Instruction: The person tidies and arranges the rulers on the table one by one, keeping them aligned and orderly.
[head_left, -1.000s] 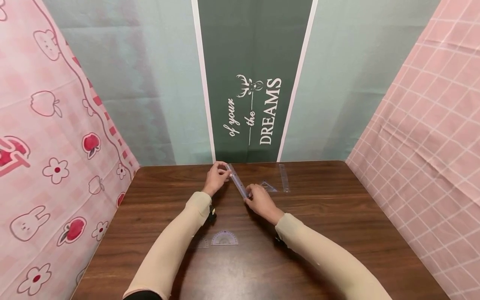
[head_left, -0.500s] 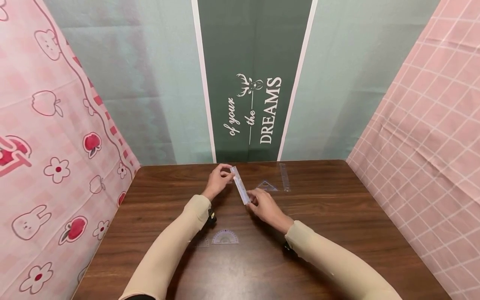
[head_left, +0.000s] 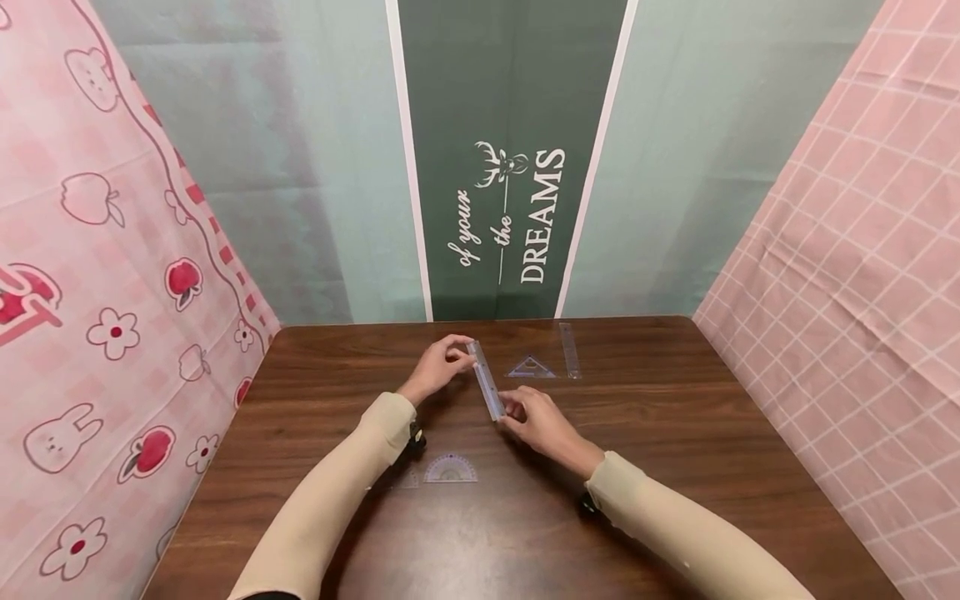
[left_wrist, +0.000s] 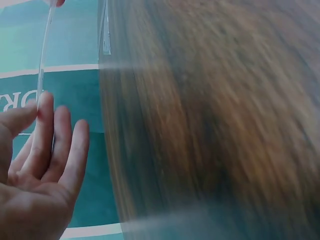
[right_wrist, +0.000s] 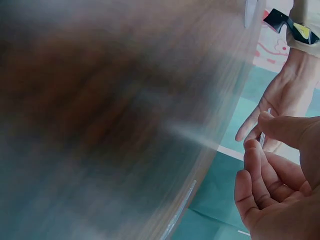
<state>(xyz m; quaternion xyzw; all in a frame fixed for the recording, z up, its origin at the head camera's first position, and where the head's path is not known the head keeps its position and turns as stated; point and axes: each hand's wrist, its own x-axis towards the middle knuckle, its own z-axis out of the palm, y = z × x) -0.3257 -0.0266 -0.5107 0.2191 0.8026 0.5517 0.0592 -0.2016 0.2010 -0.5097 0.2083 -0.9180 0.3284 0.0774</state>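
A clear, purplish ruler [head_left: 486, 383] is held aslant above the far middle of the table by both hands. My left hand [head_left: 442, 365] pinches its far end between thumb and fingers. At the near end, my right hand [head_left: 542, 427] pinches it the same way. Seen from the left wrist, the ruler [left_wrist: 46, 55] appears edge-on as a thin strip, rising from thumb and forefinger. The right wrist view shows the right hand [right_wrist: 280, 185] close by, its thumb and forefinger on the ruler, and the left hand [right_wrist: 290, 97] behind.
On the brown table [head_left: 675, 467], a clear set square [head_left: 531, 367] lies right of the held ruler, with a second ruler [head_left: 570, 350] beyond it. A purplish protractor [head_left: 451, 471] lies nearer the body. Beside it, another clear piece [head_left: 407, 478] is partly hidden by the left sleeve.
Both hands have brought the ruler nearer the body and a little to the right, turning its face on the way. The set square, partly covered by the right hand before, now shows fully.
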